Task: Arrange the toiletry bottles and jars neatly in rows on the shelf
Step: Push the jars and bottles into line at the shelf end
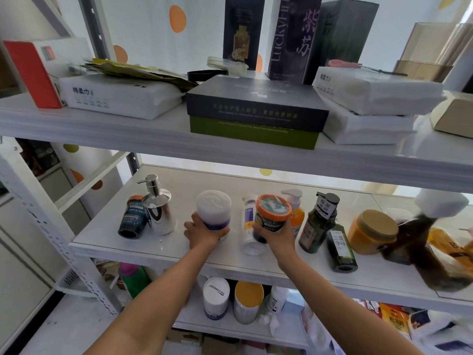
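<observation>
White shelf (107,237) holds scattered bottles while the left hand (202,233) grips a white jar (214,210) and the right hand (275,237) an orange-lidded jar (273,212) mid-shelf, likely being placed; next, align both in 1 row.

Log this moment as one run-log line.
left grip: holds white jar | right grip: holds orange-lidded jar | location: middle shelf | rows: not yet formed

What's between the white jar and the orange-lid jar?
A clear bottle with a white cap sits between the white jar and the orange-lidded jar, in the head view.
</observation>
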The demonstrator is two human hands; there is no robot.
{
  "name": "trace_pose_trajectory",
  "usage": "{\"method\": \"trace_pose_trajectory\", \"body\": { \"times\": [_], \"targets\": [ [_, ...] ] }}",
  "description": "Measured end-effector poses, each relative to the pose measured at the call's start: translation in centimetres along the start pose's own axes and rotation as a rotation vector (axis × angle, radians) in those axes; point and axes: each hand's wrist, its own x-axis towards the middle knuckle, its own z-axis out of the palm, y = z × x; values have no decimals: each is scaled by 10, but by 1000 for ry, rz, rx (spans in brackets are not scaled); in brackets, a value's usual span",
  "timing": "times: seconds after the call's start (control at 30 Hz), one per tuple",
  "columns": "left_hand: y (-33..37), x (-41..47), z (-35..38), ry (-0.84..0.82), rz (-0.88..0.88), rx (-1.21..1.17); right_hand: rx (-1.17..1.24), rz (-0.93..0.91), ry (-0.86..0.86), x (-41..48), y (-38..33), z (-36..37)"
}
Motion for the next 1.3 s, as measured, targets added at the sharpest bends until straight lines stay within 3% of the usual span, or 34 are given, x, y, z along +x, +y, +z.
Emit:
{"method": "trace_pose_trajectory", "body": {
  "times": [0.33,0.4,0.53,0.63,0.7,0.9,1.3],
  "targets": [
    [-1,-6,16,-86,46,7,-7,3,15,-1,-4,1],
    [-14,-7,10,33,33,-86,-12,-9,15,-3,-8,4],
    [-41,-14,-20,430,-10,-179,-52,-63,11,-2,-22,20],
    [-52,-2,-54,541,11,-160,-94,-92,25,2,-35,38],
    [-57,11,-76,514,49,-149,-107,-89,42,2,-44,51],
    [-63,47,-113,218,247,-117,-115,-75,120,-13,-57,94],
    [-49,67,-104,12,268,-98,-54,-52,205,-35,-56,117]
  ]
}}
